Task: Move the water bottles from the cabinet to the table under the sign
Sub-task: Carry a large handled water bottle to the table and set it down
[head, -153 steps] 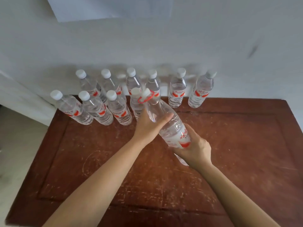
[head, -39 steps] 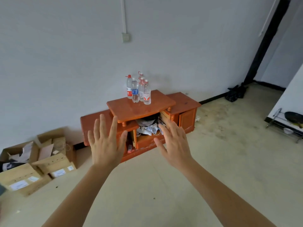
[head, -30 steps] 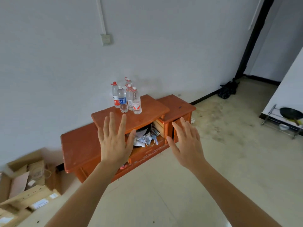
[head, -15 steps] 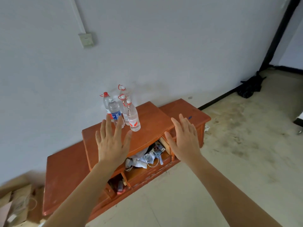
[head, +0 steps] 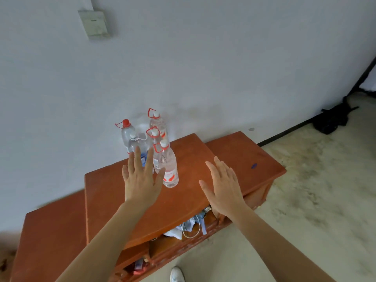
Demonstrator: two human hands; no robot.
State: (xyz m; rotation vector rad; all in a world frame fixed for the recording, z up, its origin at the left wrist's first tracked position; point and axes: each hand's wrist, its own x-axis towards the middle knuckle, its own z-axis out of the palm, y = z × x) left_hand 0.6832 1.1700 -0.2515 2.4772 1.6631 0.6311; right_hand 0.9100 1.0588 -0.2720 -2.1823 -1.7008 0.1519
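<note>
Head view: left hand (head: 140, 180) and right hand (head: 223, 188) were both spread wide, empty. Water bottles (head: 154, 147) clustered just beyond left fingertips on cabinet (head: 195, 159). Best grab nearest bottle (head: 169, 169) mid-body, avoid toppling neighbours.

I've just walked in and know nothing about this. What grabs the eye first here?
Two bare, open hands, the left hand and the right hand, stretch out over an orange wooden cabinet against a white wall. Near the cabinet's back edge stands a tight cluster of clear water bottles, some with red cap rings. Below, an open shelf spills cables and papers.
</note>
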